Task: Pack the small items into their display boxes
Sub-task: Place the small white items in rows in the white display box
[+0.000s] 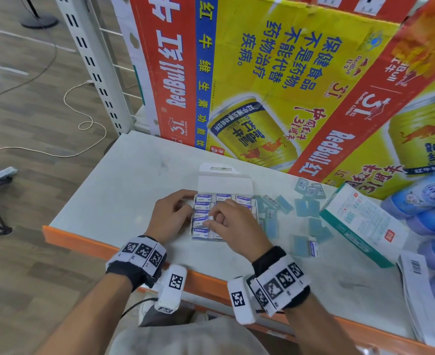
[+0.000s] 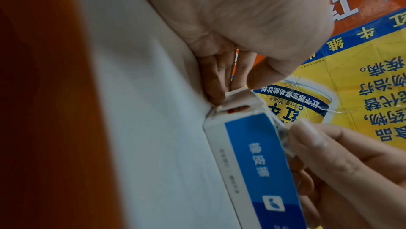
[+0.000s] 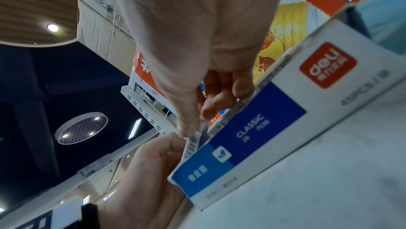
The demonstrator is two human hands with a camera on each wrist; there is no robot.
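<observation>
A white and blue display box [image 1: 252,204] lies on the white shelf [image 1: 134,180], its lid [image 1: 224,183] folded back and rows of small erasers inside. My left hand [image 1: 188,201] grips the box's left wall; in the left wrist view its fingers [image 2: 216,92] curl at the box's corner flap [image 2: 239,97]. My right hand [image 1: 212,219] hovers over the box's middle and pinches one wrapped eraser [image 3: 193,143] between thumb and fingers above the box wall [image 3: 252,137]. Several loose erasers [image 1: 304,208] lie scattered right of the box.
A big yellow and red drinks carton [image 1: 262,73] stands right behind the box. A teal and white carton [image 1: 365,224], blue wrapped packs [image 1: 429,201] and barcoded leaflets [image 1: 416,278] crowd the right. The shelf's orange front edge [image 1: 83,242] runs below my wrists.
</observation>
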